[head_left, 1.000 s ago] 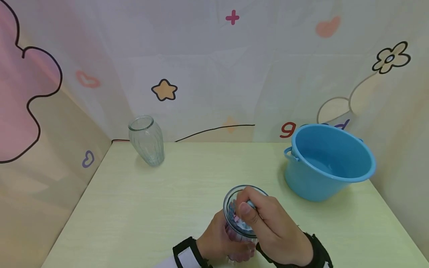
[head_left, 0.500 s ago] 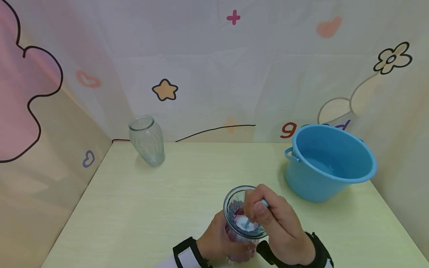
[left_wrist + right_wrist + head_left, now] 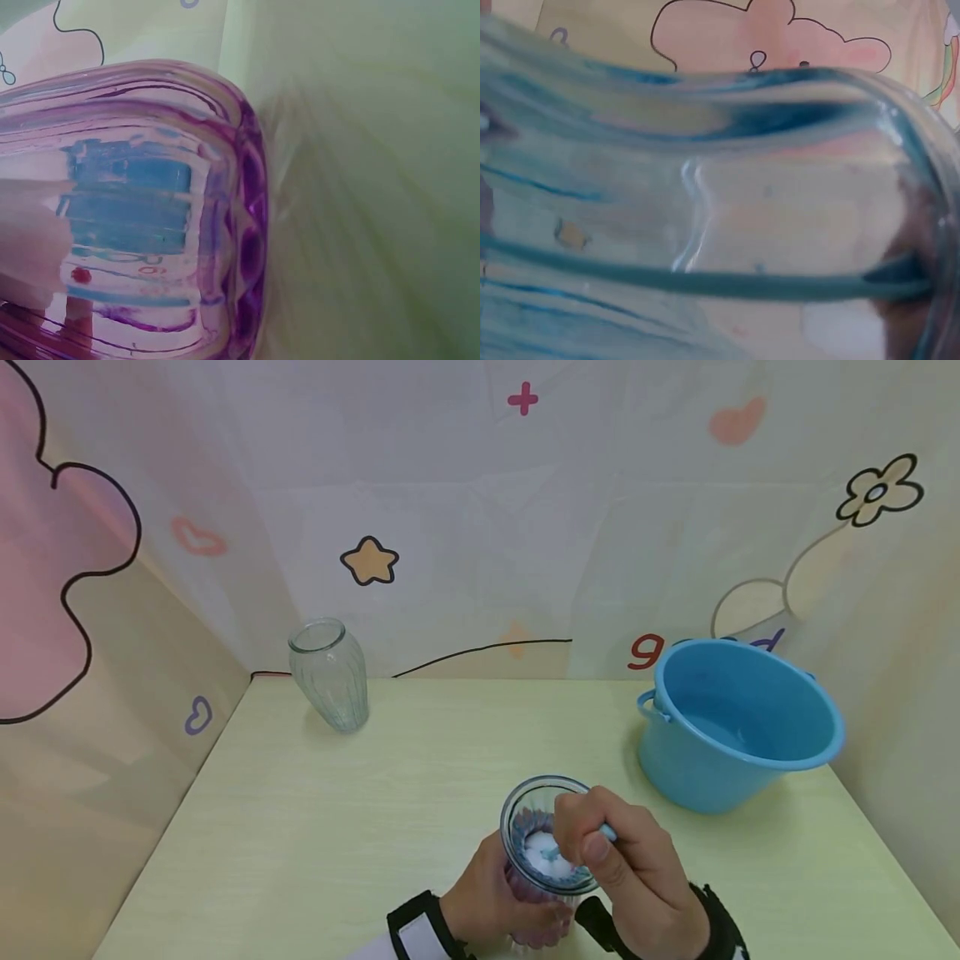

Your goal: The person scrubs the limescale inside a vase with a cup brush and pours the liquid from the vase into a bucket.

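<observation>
In the head view my left hand [image 3: 483,893] holds a ribbed glass vase [image 3: 506,835], tinted purple and blue, near the front of the table. My right hand [image 3: 637,864] grips a thin light-blue handle [image 3: 608,832] over the vase's mouth, fingers curled. A white and light-blue shape [image 3: 542,852] shows down inside the vase; its kind is unclear. Through the glass in the right wrist view, the handle [image 3: 705,283] runs lengthwise as a teal rod. The left wrist view shows the purple base of the vase [image 3: 251,217] and a blue block-like shape [image 3: 135,202] seen through it.
A clear ribbed glass vase [image 3: 333,681] stands at the back left of the pale table [image 3: 300,827]. At the right is a blue bucket [image 3: 690,760] with its mouth upward. A printed cloth [image 3: 450,510] hangs behind and at the sides.
My right hand has shifted right and slightly down with the handle, uncovering more of the vase's mouth and the white shape inside. My left hand stays on the vase.
</observation>
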Demonstrator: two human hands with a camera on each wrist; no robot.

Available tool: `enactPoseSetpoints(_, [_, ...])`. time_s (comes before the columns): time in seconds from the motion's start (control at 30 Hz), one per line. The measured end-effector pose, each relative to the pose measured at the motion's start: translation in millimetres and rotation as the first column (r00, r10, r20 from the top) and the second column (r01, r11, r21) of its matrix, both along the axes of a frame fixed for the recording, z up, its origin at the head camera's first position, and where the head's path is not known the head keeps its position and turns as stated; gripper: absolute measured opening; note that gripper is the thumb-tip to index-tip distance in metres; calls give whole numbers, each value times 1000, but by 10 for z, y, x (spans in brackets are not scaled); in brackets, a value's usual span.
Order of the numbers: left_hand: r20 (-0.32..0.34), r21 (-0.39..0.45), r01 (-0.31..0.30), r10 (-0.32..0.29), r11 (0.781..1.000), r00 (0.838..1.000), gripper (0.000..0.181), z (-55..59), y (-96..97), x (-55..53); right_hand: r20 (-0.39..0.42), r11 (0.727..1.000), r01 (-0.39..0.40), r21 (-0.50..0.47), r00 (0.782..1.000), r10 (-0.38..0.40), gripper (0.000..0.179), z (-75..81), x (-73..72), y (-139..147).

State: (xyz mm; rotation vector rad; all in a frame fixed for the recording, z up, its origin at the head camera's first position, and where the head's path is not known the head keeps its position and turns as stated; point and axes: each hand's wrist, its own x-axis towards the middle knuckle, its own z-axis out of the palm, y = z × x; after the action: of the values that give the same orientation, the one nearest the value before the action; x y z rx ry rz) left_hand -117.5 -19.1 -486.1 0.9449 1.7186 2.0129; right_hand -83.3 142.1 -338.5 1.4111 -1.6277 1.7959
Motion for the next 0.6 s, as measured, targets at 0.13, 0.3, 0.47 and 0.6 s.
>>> enactPoseSetpoints(0.13, [36, -5, 12, -11, 1000, 999, 60, 6, -10, 5, -15, 997, -9, 74, 1000, 10, 16, -16, -28, -9])
enactPoseSetpoints(0.3, [79, -26, 28, -26, 999, 997, 63, 17, -19, 3, 66, 951, 91, 295, 991, -115, 19, 23, -1, -3])
enactPoseSetpoints(0.47, [94, 1, 58, -57, 998, 994, 65, 29, -7, 1, 112, 890, 161, 426, 967, -228, 28, 63, 34, -1])
enactPoseSetpoints(0.6, [86, 85, 120, -128, 989, 988, 53, 16, 11, 11, 94, 876, 160, 455, 969, -226, 26, 64, 35, -5])
